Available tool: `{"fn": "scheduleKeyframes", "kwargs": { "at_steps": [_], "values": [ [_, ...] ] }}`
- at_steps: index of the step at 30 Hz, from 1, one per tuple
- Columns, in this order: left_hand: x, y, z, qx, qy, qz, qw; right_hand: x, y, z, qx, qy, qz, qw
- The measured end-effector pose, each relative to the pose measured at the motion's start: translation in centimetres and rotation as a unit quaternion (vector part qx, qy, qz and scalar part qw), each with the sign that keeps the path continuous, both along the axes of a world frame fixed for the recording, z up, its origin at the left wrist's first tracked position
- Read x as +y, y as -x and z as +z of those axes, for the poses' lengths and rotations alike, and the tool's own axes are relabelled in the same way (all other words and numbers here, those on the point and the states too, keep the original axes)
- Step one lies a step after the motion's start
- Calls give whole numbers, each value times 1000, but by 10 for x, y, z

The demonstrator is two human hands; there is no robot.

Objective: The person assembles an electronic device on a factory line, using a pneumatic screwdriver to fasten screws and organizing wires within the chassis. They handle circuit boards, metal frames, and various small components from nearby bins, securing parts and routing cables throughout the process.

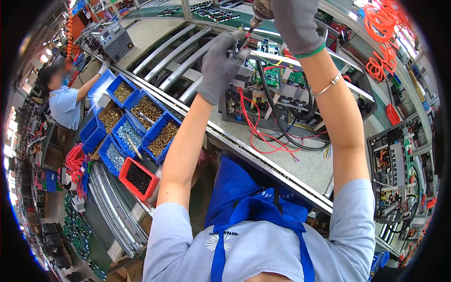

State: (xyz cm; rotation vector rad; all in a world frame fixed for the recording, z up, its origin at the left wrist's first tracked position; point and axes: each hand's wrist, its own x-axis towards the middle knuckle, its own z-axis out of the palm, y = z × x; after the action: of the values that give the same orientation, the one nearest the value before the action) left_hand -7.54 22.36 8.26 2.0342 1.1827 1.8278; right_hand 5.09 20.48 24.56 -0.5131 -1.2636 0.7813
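Grey-gloved, our right hand (293, 23) grips a driver (260, 11) at twelve o'clock; our left hand (220, 66) pinches the chassis (282, 101) edge, bins (141, 117) at nine o'clock.

- One view only, from a camera worn on the person's head, looking steeply down and forward.
- Near: the person's own shirt and apron (253, 207) fill the lower edge, both forearms rising from there toward the top.
- Middle: the workbench (310, 164) runs on a slant from upper left to lower right.
- Left: bins (141, 127) of screws; far left, a co-worker (66, 103).
- The fisheye bends straight rails and darkens the corners.
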Motion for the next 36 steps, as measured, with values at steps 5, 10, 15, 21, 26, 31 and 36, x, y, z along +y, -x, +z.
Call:
{"fn": "scheduleKeyframes", "kwargs": {
  "at_steps": [5,10,15,21,26,31,36],
  "values": [
    [-1,6,8,-8,43,-66,997,14,2,13,-14,6,158,987],
    [1,4,1,-25,77,-61,995,44,-1,21,-100,50,205,972],
    [5,4,0,-42,119,-61,990,54,15,23,-124,47,198,971],
    [7,2,-3,-63,134,-73,986,55,23,22,-159,52,193,967],
    [9,4,-7,-49,155,-61,985,67,23,17,-154,3,150,977],
    [13,5,1,-39,186,-65,980,66,21,29,-192,63,169,965],
    [0,5,10,-58,186,-83,977,70,10,35,-207,71,122,968]
  ]
}}
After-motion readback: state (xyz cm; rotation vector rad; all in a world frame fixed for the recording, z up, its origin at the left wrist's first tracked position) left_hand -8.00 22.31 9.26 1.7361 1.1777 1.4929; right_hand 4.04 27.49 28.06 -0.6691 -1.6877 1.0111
